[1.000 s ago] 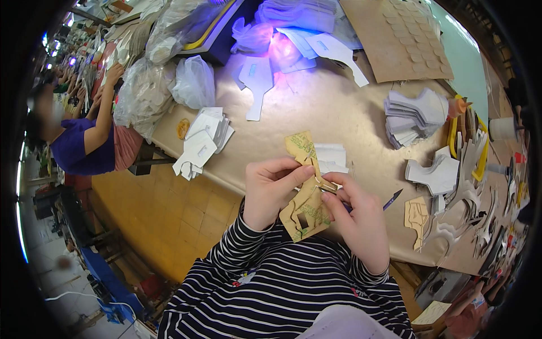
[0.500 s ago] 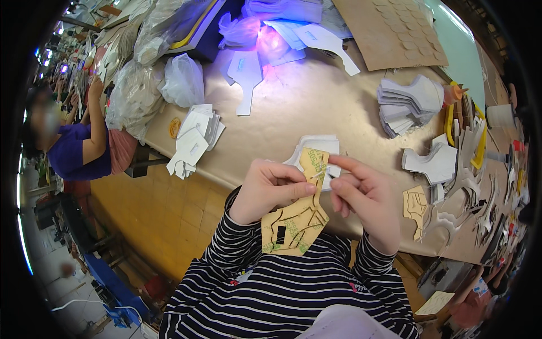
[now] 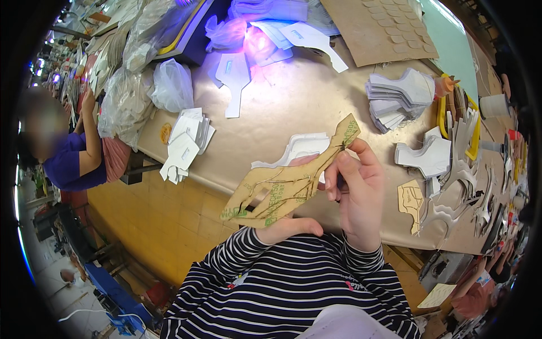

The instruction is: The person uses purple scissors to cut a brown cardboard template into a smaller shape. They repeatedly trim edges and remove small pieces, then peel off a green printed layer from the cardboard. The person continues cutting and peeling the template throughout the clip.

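A tan cardboard template (image 3: 276,189) with cut slots and green print is held aslant in front of me, its narrow end up to the right. My right hand (image 3: 358,186) pinches that narrow end between thumb and fingers. Behind the wide part lies my left hand (image 3: 288,227), its thumb stretched out free below the lower edge. Most of its fingers are hidden by the template, though fingertips show past the upper edge. Just beyond, a stack of white cut pieces (image 3: 307,142) rests on the table, partly covered by the template.
Stacks of white pieces lie at left (image 3: 183,144) and right (image 3: 401,96) on the brown-covered table (image 3: 293,96). A smaller tan template (image 3: 410,203) sits at the right. Plastic bags (image 3: 172,85) stand far left, near a seated person in purple (image 3: 79,158).
The template has turned from nearly upright to a slant, its wide end swinging left. My right hand has taken its narrow end, while my left thumb has let go and moved below.
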Tool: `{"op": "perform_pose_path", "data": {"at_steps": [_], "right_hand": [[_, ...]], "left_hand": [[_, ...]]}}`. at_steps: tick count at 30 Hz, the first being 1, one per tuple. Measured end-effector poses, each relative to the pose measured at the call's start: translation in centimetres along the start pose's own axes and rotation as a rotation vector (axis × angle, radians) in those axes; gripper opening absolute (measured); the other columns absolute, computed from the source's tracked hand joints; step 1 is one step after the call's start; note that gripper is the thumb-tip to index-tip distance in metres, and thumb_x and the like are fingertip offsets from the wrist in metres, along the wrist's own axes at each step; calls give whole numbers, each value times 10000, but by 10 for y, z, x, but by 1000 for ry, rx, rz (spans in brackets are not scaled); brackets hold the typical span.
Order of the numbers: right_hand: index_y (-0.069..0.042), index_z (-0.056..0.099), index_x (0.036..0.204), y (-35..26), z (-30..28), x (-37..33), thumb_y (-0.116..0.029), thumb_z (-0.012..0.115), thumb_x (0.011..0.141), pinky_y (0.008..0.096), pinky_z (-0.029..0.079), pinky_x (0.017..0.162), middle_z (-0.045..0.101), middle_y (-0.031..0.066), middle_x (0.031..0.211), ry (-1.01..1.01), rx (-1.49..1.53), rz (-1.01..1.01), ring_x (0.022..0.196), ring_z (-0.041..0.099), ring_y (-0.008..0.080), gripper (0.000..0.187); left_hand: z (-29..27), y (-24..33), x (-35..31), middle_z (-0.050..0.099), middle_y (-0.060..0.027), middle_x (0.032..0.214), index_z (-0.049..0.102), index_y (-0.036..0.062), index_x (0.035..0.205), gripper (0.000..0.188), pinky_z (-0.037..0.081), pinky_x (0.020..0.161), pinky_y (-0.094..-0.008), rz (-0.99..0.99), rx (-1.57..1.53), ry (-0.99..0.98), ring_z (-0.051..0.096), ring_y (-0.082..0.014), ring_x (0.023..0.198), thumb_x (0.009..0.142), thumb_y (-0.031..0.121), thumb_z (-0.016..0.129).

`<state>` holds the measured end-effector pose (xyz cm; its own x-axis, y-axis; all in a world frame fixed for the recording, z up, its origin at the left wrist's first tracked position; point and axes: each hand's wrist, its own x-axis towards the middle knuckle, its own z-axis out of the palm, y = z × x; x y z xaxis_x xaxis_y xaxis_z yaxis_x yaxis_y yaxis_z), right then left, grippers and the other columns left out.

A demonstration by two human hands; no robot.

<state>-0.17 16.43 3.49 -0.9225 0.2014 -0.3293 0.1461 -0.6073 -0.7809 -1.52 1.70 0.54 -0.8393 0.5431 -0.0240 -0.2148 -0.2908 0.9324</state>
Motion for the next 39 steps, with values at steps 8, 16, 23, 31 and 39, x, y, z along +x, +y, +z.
{"op": "perform_pose_path", "data": {"at_steps": [8, 16, 23, 31, 39], "right_hand": [[58, 494, 1295, -1, 0, -7, -113, 529, 977, 180, 411, 551, 617, 55, 742, -149, -255, 134, 604, 529, 66, 362], [110, 518, 1257, 2, 2, -7, -90, 536, 968, 215, 506, 614, 665, 106, 818, -190, -300, 229, 691, 640, 123, 352], [89, 611, 1145, -2, 7, -10, -81, 572, 946, 213, 496, 552, 669, 85, 757, -144, -580, 180, 614, 619, 97, 265], [61, 680, 959, -2, 8, -8, -40, 599, 902, 200, 429, 486, 621, 41, 633, -135, -839, 23, 524, 545, 63, 142], [44, 681, 920, 1, 6, -3, -66, 591, 910, 206, 404, 469, 613, 33, 625, -187, -857, 11, 509, 528, 61, 142]], "left_hand": [[5, 1, 1, 661, -116, 1052, 587, -34, 1158, 277, 494, 832, -309, -26, -72, 471, 627, -182, 939, 900, 65, 613], [-2, 3, 2, 692, -66, 1003, 659, -25, 1074, 227, 486, 804, -253, -86, -32, 475, 629, -133, 889, 867, 64, 679], [-11, 5, 0, 692, -56, 963, 676, -18, 1020, 198, 485, 762, -232, -109, 182, 454, 623, -112, 865, 840, 59, 709], [-15, 9, 2, 695, -55, 964, 683, -10, 1022, 202, 485, 756, -232, -117, 279, 417, 622, -104, 872, 840, 71, 719], [-17, 3, -1, 698, -46, 990, 677, -9, 1057, 232, 493, 778, -236, -107, 149, 435, 627, -103, 894, 844, 69, 722]]}}
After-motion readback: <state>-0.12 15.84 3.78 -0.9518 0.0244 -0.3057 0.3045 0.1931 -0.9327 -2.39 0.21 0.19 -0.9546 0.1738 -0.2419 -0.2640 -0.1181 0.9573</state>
